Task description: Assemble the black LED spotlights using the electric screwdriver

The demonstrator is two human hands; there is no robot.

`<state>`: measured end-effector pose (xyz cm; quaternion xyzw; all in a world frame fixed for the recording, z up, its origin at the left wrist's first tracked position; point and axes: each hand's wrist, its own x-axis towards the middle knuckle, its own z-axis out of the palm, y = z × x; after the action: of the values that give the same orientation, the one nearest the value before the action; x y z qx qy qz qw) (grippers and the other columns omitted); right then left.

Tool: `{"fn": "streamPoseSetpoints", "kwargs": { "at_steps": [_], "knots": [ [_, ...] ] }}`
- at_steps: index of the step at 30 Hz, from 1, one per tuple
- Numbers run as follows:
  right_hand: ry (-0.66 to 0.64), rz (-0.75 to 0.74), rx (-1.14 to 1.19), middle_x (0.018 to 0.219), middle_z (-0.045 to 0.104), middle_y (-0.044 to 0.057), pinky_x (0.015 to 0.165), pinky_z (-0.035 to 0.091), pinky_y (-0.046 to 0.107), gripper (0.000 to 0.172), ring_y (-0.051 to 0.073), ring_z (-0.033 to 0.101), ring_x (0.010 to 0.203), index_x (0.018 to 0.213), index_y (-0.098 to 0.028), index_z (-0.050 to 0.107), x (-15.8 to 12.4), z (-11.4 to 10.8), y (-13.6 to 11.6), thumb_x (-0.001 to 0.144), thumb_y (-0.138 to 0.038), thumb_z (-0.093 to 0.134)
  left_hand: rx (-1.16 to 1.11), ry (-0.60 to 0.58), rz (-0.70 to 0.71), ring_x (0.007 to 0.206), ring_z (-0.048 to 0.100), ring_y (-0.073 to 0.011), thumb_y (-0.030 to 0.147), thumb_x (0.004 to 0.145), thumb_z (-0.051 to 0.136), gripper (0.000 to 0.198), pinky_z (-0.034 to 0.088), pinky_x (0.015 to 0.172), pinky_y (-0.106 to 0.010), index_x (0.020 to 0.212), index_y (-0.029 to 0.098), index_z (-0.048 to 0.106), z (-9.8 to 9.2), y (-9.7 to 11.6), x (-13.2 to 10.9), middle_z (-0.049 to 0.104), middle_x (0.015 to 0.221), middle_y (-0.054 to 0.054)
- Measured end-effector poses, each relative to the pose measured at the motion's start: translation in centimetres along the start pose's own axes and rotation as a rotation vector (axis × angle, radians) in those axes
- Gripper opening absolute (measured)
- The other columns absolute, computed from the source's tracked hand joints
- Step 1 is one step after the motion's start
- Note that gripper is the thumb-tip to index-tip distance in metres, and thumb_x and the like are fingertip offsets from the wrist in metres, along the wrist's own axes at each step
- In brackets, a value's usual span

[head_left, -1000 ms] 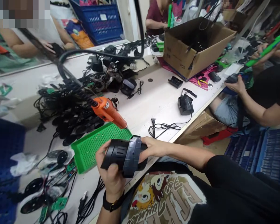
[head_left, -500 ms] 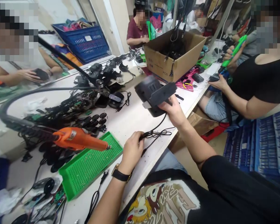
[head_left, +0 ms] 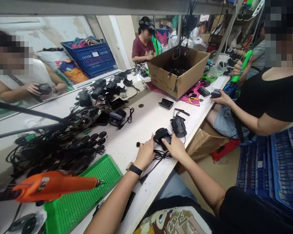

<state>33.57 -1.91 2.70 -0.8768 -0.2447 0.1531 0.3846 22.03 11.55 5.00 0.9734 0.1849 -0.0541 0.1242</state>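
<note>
Both my hands are at a black device point(head_left: 162, 136) near the table's front edge. My left hand point(head_left: 146, 152) has its fingertips against the device's left side. On its right side, my right hand point(head_left: 176, 147) grips it with the thumb over the front. Just beyond my right hand lies a black cylindrical unit point(head_left: 179, 126) with a bracket point(head_left: 182, 113) behind it. A coiled black cable point(head_left: 162, 155) is below the device, between my hands. A curved black shell point(head_left: 166, 103) rests farther back on the white table point(head_left: 146, 120).
An orange electric screwdriver point(head_left: 56, 186) hangs over a green perforated tray point(head_left: 88, 198). Black parts and cables point(head_left: 63, 139) crowd the left. A cardboard box point(head_left: 179, 76) stands at the back. At right, a person holds a green tool point(head_left: 243, 66); others sit behind.
The black device my right hand held up is now down by the table, and my left hand has moved from the cable to it. The cylindrical unit, bracket and shell now show.
</note>
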Motion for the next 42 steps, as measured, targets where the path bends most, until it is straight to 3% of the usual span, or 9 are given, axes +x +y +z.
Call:
{"fn": "streamPoseSetpoints", "kwargs": {
  "at_steps": [3,8,14,21,26,29,33,37,42],
  "knots": [
    [0.003,-0.029,-0.127,0.117,0.073,0.026,0.104,0.049,0.055,0.061,0.043,0.061,0.123,0.131,-0.011,0.063,-0.8,-1.4,-0.6,0.095,-0.06,0.058,-0.05,-0.024,-0.008,0.134,0.059,-0.0333,0.007,0.083,0.052,0.09,0.043,0.107,-0.045,0.165,0.012,0.017,0.7,-0.2,0.3,0.062,0.145,-0.02],
    [0.183,-0.188,-0.289,0.143,0.061,0.02,0.109,0.046,0.06,0.071,0.042,0.053,0.132,0.149,-0.021,0.056,-1.4,-4.0,0.7,0.096,-0.067,0.051,-0.13,-0.026,-0.044,0.135,0.058,-0.0327,0.01,0.083,0.055,0.093,0.041,0.109,-0.044,0.166,0.014,0.014,1.5,1.0,0.7,0.062,0.146,-0.019],
    [0.131,-0.255,-0.22,0.168,0.033,0.021,0.122,0.038,0.064,0.076,0.043,0.035,0.154,0.153,-0.019,0.053,3.8,-4.3,6.4,0.096,-0.068,0.051,-0.228,0.006,-0.111,0.131,0.061,-0.0348,0.024,0.092,0.057,0.093,0.04,0.109,-0.046,0.166,0.007,0.003,2.4,4.4,2.6,0.067,0.137,-0.023],
    [0.059,-0.333,-0.194,0.17,0.036,0.017,0.13,0.032,0.056,0.077,0.036,0.035,0.158,0.145,-0.02,0.06,10.4,-7.5,9.8,0.09,-0.074,0.051,-0.341,-0.069,-0.061,0.141,0.054,-0.0353,0.031,0.086,0.069,0.116,0.04,0.114,-0.046,0.166,0.007,-0.011,2.1,7.0,5.5,0.061,0.146,-0.025],
    [0.058,-0.319,-0.223,0.168,0.035,0.023,0.125,0.029,0.07,0.081,0.046,0.033,0.157,0.145,-0.018,0.059,11.6,-9.3,10.1,0.086,-0.074,0.052,-0.39,-0.088,-0.005,0.145,0.047,-0.0405,0.049,0.081,0.08,0.122,0.038,0.117,-0.051,0.168,0.011,0.003,0.6,6.9,5.1,0.051,0.157,-0.026],
    [0.237,-0.357,-0.227,0.168,0.032,0.025,0.122,0.026,0.076,0.081,0.049,0.028,0.157,0.15,-0.016,0.052,9.9,-9.3,8.8,0.088,-0.068,0.052,-0.383,-0.072,0.036,0.148,0.042,-0.0414,0.049,0.084,0.079,0.11,0.034,0.12,-0.053,0.166,0.011,0.016,-0.7,6.8,2.6,0.046,0.16,-0.026],
    [0.436,-0.535,-0.109,0.163,0.039,0.025,0.125,0.033,0.064,0.072,0.04,0.037,0.154,0.155,-0.014,0.044,6.3,-7.1,4.8,0.095,-0.052,0.054,-0.341,-0.107,0.144,0.138,0.051,-0.0422,0.05,0.087,0.077,0.088,0.035,0.117,-0.059,0.157,0.011,0.04,-2.6,6.4,-3.2,0.06,0.146,-0.024],
    [0.204,-0.699,-0.039,0.159,0.043,0.023,0.125,0.035,0.06,0.065,0.035,0.04,0.152,0.153,-0.016,0.043,4.3,-1.7,-0.4,0.098,-0.048,0.053,-0.263,-0.142,0.26,0.125,0.061,-0.0406,0.055,0.094,0.069,0.068,0.042,0.111,-0.059,0.144,0.011,0.056,-4.4,4.7,-9.9,0.07,0.129,-0.022],
    [-0.136,-0.773,-0.083,0.159,0.046,0.021,0.125,0.037,0.054,0.064,0.032,0.042,0.151,0.153,-0.017,0.042,5.9,7.0,-7.1,0.095,-0.041,0.052,-0.537,-0.006,0.069,0.131,0.061,-0.0301,0.046,0.095,0.072,0.06,0.044,0.116,-0.046,0.15,0.027,0.056,-4.2,1.6,-18.5,0.07,0.136,-0.011]
  ]
}}
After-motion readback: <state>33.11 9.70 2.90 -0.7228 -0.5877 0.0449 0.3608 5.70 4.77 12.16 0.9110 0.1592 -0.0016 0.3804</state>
